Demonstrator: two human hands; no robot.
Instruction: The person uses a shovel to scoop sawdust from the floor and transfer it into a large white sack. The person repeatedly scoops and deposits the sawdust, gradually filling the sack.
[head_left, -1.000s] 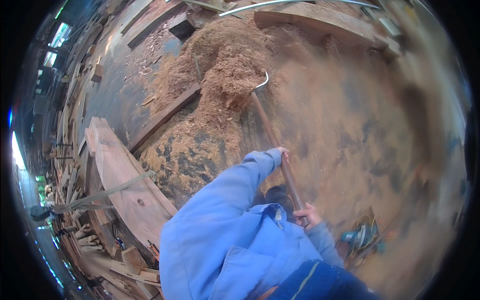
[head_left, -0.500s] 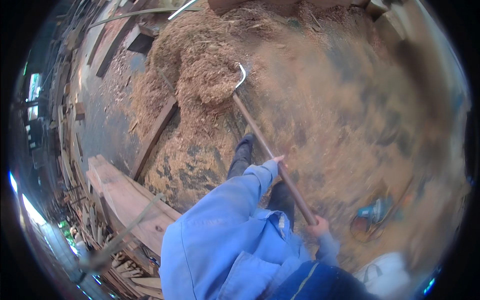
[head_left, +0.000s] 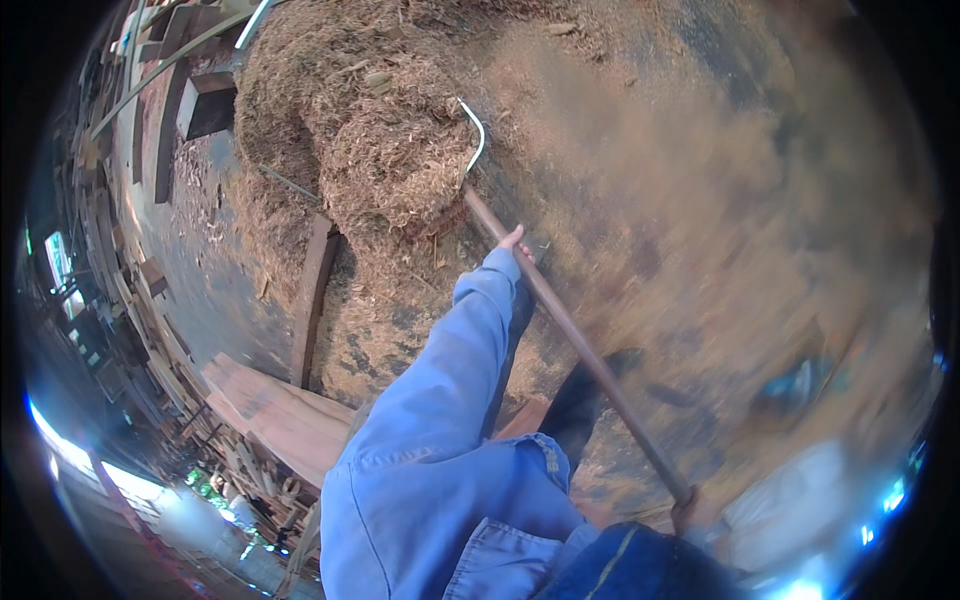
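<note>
Both of my hands grip the brown wooden handle of a long-handled shovel (head_left: 596, 365). My left hand (head_left: 514, 242) is wrapped round the shaft close to the blade end, its arm stretched forward in a blue sleeve. At the far end of the handle, by my body, my right hand (head_left: 686, 508) is closed round it, partly dark and blurred. Only a bright curved metal edge of the blade shows, beside a large heap of wood shavings (head_left: 390, 150); shavings hide the rest of the blade.
A dark timber beam (head_left: 314, 300) lies at the heap's near left, with wide pale planks (head_left: 275, 415) closer to me. A hollow wooden box (head_left: 208, 106) stands at far left. At right, a blurred teal object (head_left: 792, 385) sits on the sawdust-covered floor, near a white sack (head_left: 790, 505).
My left hand has slid up the handle toward the blade and that arm has reached farther forward. The right hand has moved down and right in view, which has also shifted.
</note>
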